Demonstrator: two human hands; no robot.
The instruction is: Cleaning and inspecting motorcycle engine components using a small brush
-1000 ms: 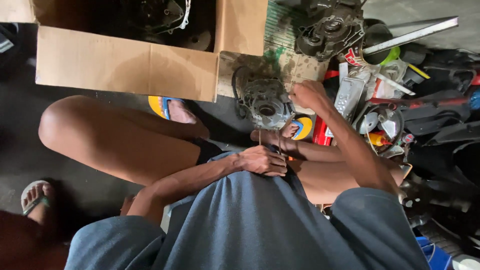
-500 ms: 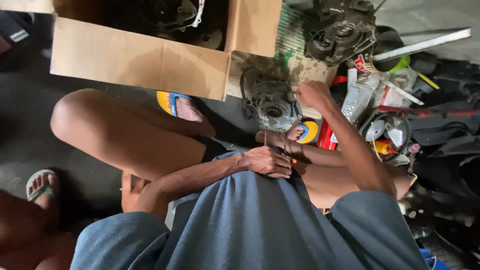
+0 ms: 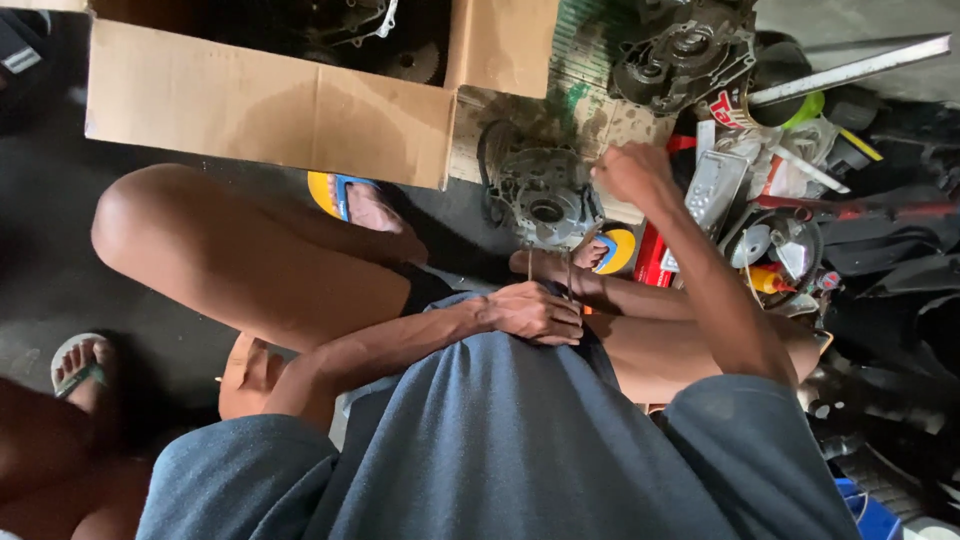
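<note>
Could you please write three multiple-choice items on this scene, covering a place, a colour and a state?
1. Where does the metal engine casing nearest the right hand lie?
A. inside the cardboard box
B. on the floor beside the cardboard box
C. on the person's lap

2. What colour is the sandal on the person's foot by the box?
A. yellow with blue straps
B. red
C. white

3. How is the left hand placed?
A. raised in the air
B. inside the box
C. resting low by the lap

Answers: 1 B, the casing sits just right of the box; 2 A, yellow sole and blue straps show; 3 C, it lies against the grey shirt.
</note>
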